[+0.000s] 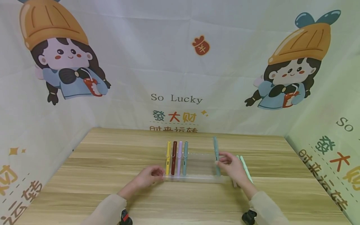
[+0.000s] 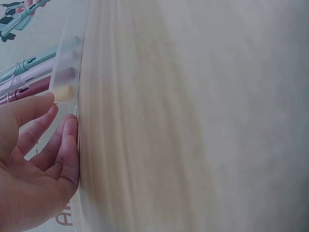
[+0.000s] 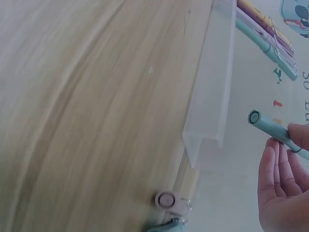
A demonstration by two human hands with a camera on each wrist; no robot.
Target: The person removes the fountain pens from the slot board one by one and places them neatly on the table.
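A clear pen stand (image 1: 194, 179) lies across the table. Side by side in its left part lean a yellow pen (image 1: 168, 157), a dark red pen (image 1: 174, 159), a lilac pen (image 1: 179, 159) and a teal pen (image 1: 185, 159). My left hand (image 1: 150, 175) holds the stand's left end, thumb beside the yellow pen's tip in the left wrist view. With thumb and fingers, my right hand (image 1: 232, 165) pinches a second teal pen (image 3: 273, 129) upright over the stand's right part. In the right wrist view its lower end is apart from the stand's front lip (image 3: 210, 96).
Right of the stand lie a mint green pen (image 1: 246, 168) and a pinkish pen (image 3: 167, 199), partly behind my right hand and wrist in the head view. A bluish pen (image 3: 169, 226) shows beside the pinkish one. A printed cloth (image 1: 177, 78) hangs behind the wooden table (image 1: 180, 203).
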